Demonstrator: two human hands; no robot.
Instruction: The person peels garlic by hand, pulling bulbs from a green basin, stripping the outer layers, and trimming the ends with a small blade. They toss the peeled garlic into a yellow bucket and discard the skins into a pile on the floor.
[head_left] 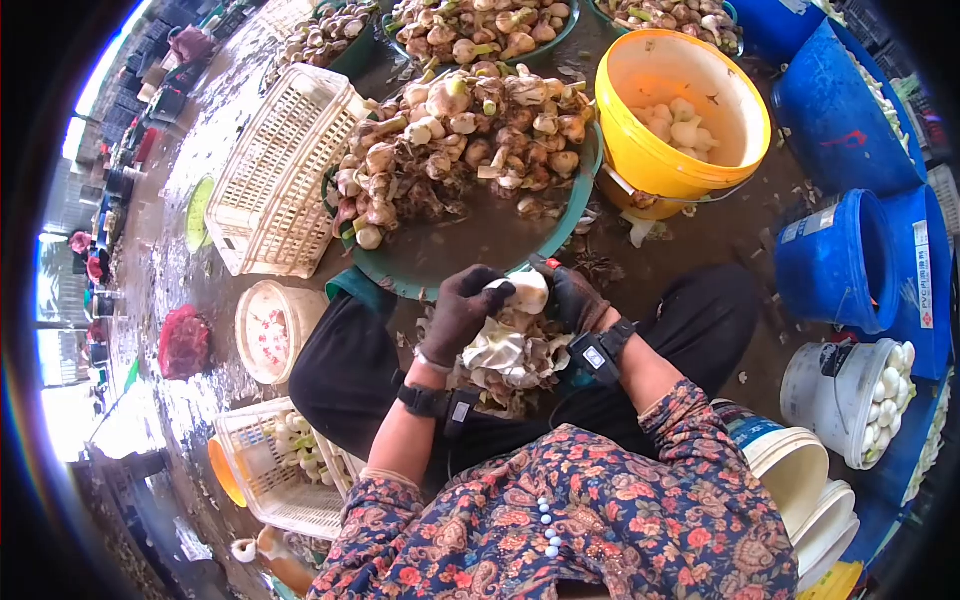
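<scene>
The pale bulb [529,292] sits between both gloved hands, over the person's lap, just near of the green tray [566,228] rim. It is rounded, and its slightly longer axis runs left to right from hand to hand; which end is the root I cannot tell. The left hand [460,314] has its grip closed over the bulb's left end, fingers curled across the top. The right hand [578,299] has its grip closed against the right side. Loose peelings [508,358] lie heaped just below, touching both wrists. Room is tight: the tray edge lies far, a yellow bucket [640,150] far right, a blue bucket [835,262] right and a white crate [272,175] far left. A white bucket [822,388] stands near right.
</scene>
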